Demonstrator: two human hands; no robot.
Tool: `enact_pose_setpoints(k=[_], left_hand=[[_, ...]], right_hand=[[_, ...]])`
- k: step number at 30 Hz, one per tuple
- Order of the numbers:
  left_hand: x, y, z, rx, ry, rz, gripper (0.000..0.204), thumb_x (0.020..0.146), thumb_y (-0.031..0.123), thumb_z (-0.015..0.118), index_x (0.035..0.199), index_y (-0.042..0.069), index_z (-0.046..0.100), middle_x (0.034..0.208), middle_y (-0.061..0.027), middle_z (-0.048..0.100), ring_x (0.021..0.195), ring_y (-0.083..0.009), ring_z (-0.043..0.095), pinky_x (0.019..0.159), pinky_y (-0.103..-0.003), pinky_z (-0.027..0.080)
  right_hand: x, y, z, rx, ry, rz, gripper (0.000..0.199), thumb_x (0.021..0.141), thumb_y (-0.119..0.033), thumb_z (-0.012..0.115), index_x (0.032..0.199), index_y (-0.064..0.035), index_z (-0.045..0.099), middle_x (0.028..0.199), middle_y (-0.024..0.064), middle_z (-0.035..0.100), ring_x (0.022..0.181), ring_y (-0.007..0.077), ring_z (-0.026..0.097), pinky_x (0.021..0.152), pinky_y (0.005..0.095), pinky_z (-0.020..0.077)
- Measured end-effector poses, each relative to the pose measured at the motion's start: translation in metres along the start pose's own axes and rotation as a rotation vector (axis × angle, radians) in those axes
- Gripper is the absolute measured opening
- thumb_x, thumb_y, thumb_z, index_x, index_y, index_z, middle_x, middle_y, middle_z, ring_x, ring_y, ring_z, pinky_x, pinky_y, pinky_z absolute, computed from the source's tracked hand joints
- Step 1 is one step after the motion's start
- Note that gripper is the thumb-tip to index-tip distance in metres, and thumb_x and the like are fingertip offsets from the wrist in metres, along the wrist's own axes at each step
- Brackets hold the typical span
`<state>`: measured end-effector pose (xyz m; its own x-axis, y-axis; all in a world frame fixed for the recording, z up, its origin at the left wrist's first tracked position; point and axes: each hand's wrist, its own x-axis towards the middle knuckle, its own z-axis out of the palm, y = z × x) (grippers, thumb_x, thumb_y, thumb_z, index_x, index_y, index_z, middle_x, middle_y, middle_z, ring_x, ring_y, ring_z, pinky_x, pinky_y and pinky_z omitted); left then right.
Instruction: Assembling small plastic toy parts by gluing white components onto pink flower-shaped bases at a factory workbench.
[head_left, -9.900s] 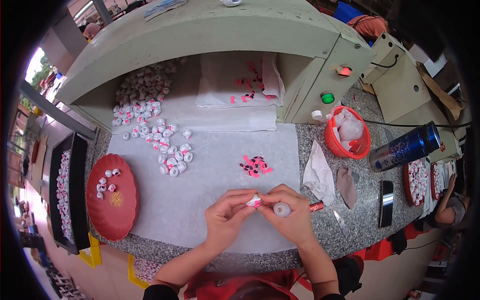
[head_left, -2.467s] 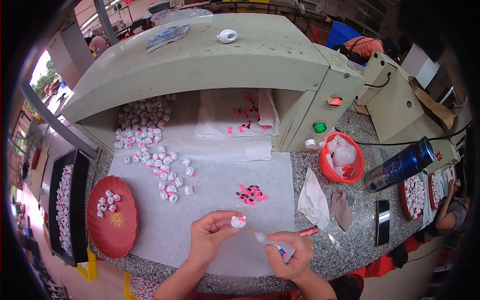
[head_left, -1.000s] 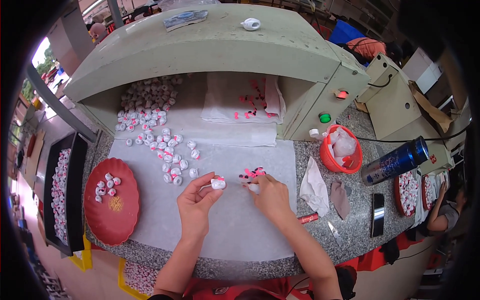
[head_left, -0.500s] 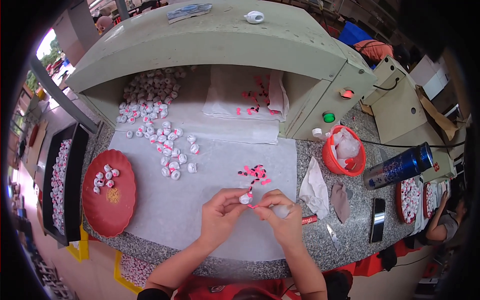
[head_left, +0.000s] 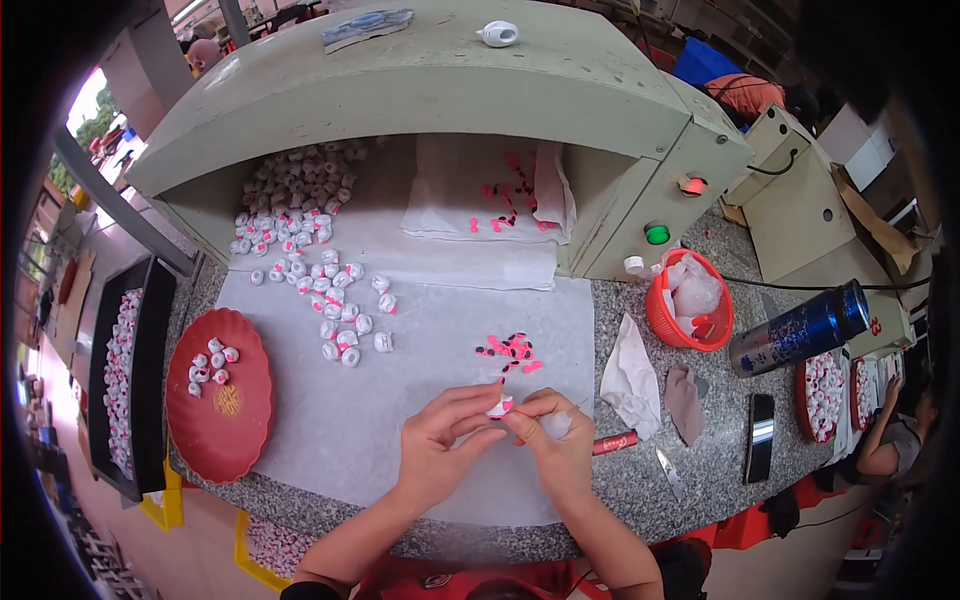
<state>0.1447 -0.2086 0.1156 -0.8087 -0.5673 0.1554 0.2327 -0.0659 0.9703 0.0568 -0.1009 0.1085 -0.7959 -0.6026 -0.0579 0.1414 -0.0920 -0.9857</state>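
1. Thumb and fingertips of the left hand [head_left: 445, 440] pinch a small white-and-pink piece [head_left: 499, 407], which sits between the 2 hands, above the white sheet [head_left: 335, 430].
2. The right hand [head_left: 557, 455] brings its thumb and index finger together at the piece's right side; exactly what lies between those 2 tips is too small to tell. Its other fingers curl around a whitish squeeze bottle [head_left: 556, 425], mostly hidden.
3. Just beyond the hands, a loose cluster of pink and black bits [head_left: 510, 347] lies on the sheet.
4. Farther left, many white-and-pink pieces [head_left: 292, 190] spread from inside the arched, pale green metal housing [head_left: 400, 100] onto the sheet.
5. At the left, a red scalloped dish [head_left: 220, 445] holds a few similar pieces [head_left: 200, 370].
6. Right of the right hand, near it, lies a red tube [head_left: 614, 443]; a black phone [head_left: 760, 440] lies farther right.
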Motion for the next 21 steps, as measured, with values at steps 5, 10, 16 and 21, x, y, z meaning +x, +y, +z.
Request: enact_pose_setpoints(k=[5, 10, 16, 21], left_hand=[[-0.001, -0.004, -0.01, -0.175, -0.03, -0.072, 0.027, 0.077, -0.013, 0.053, 0.102, -0.004, 0.055, 0.111, -0.019, 0.052, 0.101, -0.0236, 0.054, 0.084, -0.031, 0.048], [-0.005, -0.005, -0.003, -0.158, -0.011, -0.062, 0.026, 0.078, -0.012, 0.052, 0.102, -0.003, 0.056, 0.11, -0.0189, 0.053, 0.101, -0.0231, 0.054, 0.085, -0.031, 0.047], [-0.008, -0.01, 0.0, -0.079, -0.009, 0.001, 0.027, 0.079, -0.011, 0.051, 0.104, -0.003, 0.056, 0.109, -0.0162, 0.053, 0.1, -0.0213, 0.054, 0.086, -0.029, 0.047], [-0.007, -0.012, 0.008, -0.021, 0.054, 0.044, 0.023, 0.08, -0.009, 0.051, 0.102, -0.003, 0.056, 0.107, -0.0155, 0.054, 0.098, -0.0202, 0.054, 0.084, -0.028, 0.047]], right_hand=[[0.001, -0.013, 0.0, -0.064, -0.077, -0.016, 0.013, 0.071, 0.002, 0.067, 0.083, -0.0011, 0.061, 0.08, 0.0022, 0.055, 0.069, 0.0068, 0.051, 0.058, 0.0192, 0.0413], [0.001, -0.011, -0.005, -0.187, -0.089, -0.141, 0.019, 0.069, 0.004, 0.066, 0.086, -0.0021, 0.061, 0.082, 0.0017, 0.055, 0.07, 0.0076, 0.052, 0.06, 0.0196, 0.0415], [0.002, -0.011, -0.003, -0.209, -0.08, -0.133, 0.017, 0.069, 0.004, 0.066, 0.084, -0.0019, 0.061, 0.081, 0.0028, 0.055, 0.069, 0.0081, 0.052, 0.059, 0.0195, 0.0412], [0.004, -0.007, -0.003, -0.201, -0.074, -0.163, 0.016, 0.069, 0.004, 0.066, 0.082, -0.0015, 0.06, 0.08, 0.0034, 0.055, 0.069, 0.0084, 0.053, 0.06, 0.0199, 0.0417]])
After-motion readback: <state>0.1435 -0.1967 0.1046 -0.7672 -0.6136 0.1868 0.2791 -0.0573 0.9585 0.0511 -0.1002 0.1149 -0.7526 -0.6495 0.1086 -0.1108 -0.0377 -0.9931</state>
